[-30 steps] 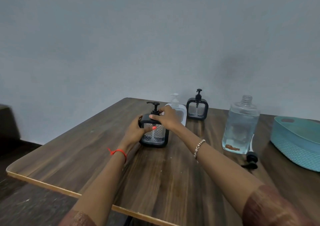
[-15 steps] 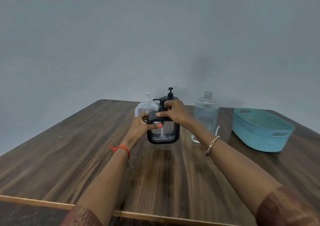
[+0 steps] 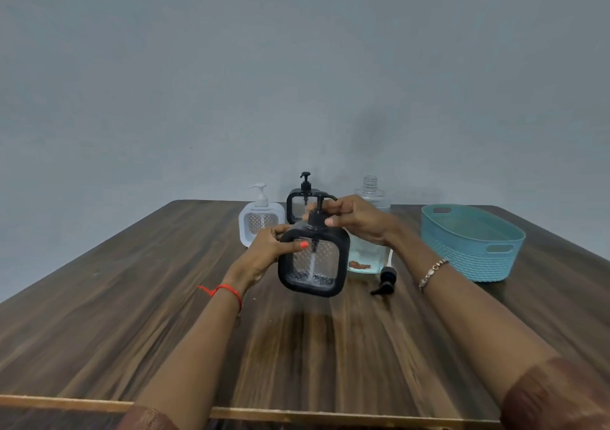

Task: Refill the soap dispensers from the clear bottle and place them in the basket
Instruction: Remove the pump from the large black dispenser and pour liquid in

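A black square soap dispenser (image 3: 313, 261) hangs above the table, slightly tilted, with a little liquid at its bottom. My left hand (image 3: 267, 251) grips its left side, thumb across the front. My right hand (image 3: 356, 220) pinches the black pump collar at its top. Behind stand a white dispenser (image 3: 260, 221) and a second black dispenser (image 3: 298, 203), partly hidden. The clear bottle (image 3: 368, 254), uncapped and part full, stands behind my right hand. The teal basket (image 3: 472, 244) sits at the right.
A loose black pump head (image 3: 384, 281) with its white tube lies on the wooden table (image 3: 165, 297) in front of the clear bottle. A grey wall rises behind the table's far edge.
Both hands lifted the black dispenser off the table and drew it toward me. The view swung right, bringing the basket fully in.
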